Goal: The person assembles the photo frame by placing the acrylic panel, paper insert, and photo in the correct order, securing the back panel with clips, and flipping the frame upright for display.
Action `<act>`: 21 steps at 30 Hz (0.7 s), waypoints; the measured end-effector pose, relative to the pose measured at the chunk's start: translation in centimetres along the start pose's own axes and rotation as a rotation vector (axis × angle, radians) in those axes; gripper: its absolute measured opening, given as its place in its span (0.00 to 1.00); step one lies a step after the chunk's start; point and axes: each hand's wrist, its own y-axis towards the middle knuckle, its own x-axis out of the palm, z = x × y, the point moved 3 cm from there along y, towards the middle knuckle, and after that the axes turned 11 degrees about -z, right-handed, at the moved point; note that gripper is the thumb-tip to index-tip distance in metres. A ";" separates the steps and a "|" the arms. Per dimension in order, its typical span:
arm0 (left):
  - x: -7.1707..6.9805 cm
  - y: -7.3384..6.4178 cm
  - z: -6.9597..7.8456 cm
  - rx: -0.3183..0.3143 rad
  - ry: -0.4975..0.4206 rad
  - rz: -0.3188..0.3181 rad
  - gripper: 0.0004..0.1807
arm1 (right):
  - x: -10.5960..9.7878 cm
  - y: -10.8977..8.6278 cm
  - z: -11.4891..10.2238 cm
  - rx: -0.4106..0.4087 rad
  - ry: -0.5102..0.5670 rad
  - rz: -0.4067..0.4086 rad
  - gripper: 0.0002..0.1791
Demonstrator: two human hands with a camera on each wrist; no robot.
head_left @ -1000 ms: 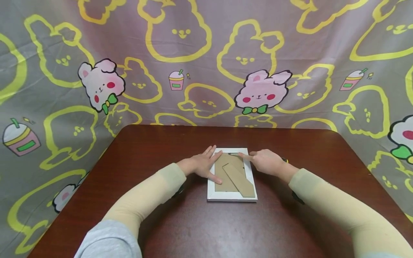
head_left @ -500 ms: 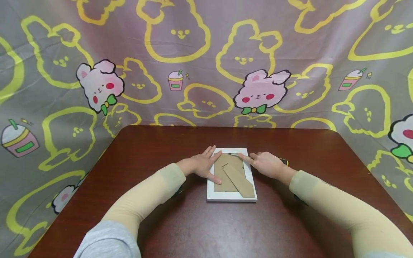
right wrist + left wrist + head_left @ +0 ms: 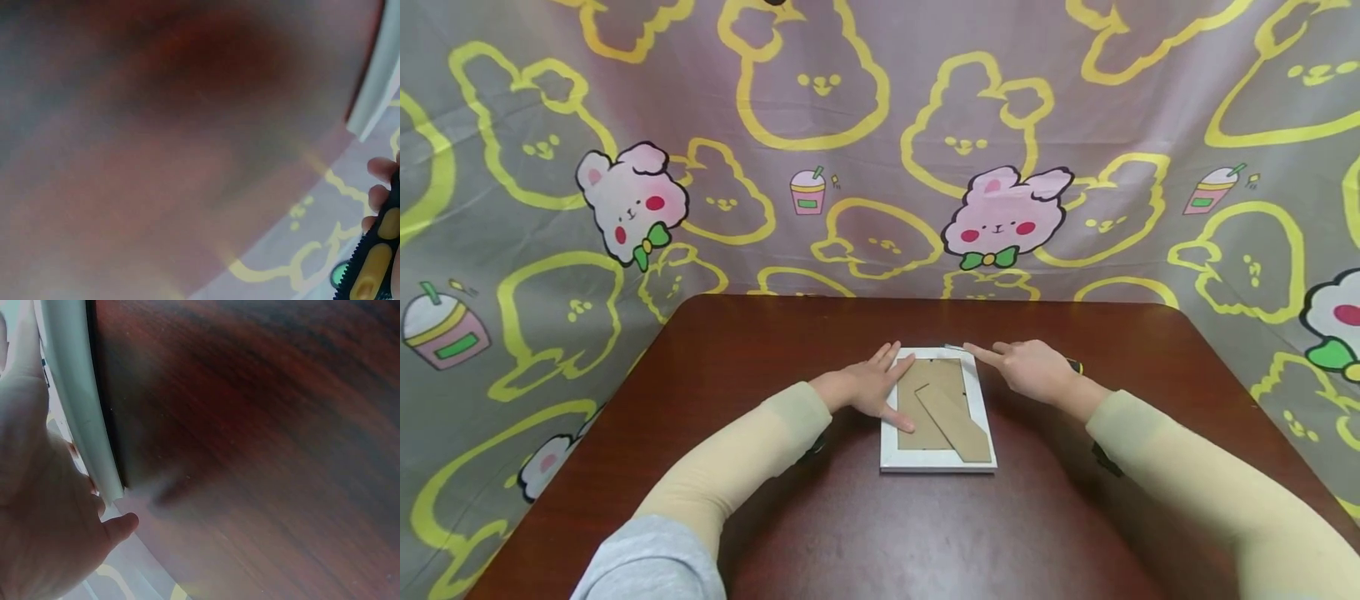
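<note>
A white picture frame (image 3: 925,460) lies face down on the table, its brown backing board (image 3: 912,373) and slanted easel leg (image 3: 955,423) uppermost. My left hand (image 3: 868,387) is spread over its left side, thumb and fingers resting on frame and board. Beyond the upper right corner, my right hand (image 3: 1033,368) grips a tool with a black-and-yellow handle (image 3: 375,265). Its thin metal end (image 3: 953,347) lies at the frame's top edge, the index finger stretched along it. Whether it touches the frame, and the tool's exact kind, I cannot tell. Small dark tabs (image 3: 932,360) show along the board's edge.
The dark reddish-brown wooden table (image 3: 820,525) surrounds the frame on all sides. A grey-pink curtain (image 3: 865,167) with yellow outlines and rabbit prints hangs behind and at both sides of the table.
My right hand has moved slightly right and away from me, taking the tool's tip from the backing board's top edge to the frame's outer top edge. The left hand stays on the frame.
</note>
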 end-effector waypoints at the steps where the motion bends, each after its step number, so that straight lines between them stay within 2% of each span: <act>1: -0.1 0.0 0.0 -0.002 -0.007 -0.003 0.67 | -0.4 0.1 0.2 0.006 -0.003 -0.010 0.37; 9: 0.0 0.0 -0.1 -0.015 -0.039 -0.017 0.68 | -2.6 1.1 0.4 -0.004 -0.050 -0.089 0.36; 13: -0.2 0.2 -0.2 -0.003 -0.042 0.003 0.68 | -2.9 1.4 -0.1 0.002 -0.011 -0.083 0.36; 21: 0.1 -0.4 -0.7 0.030 -0.038 0.020 0.70 | -2.9 1.3 -0.9 0.004 0.082 -0.025 0.25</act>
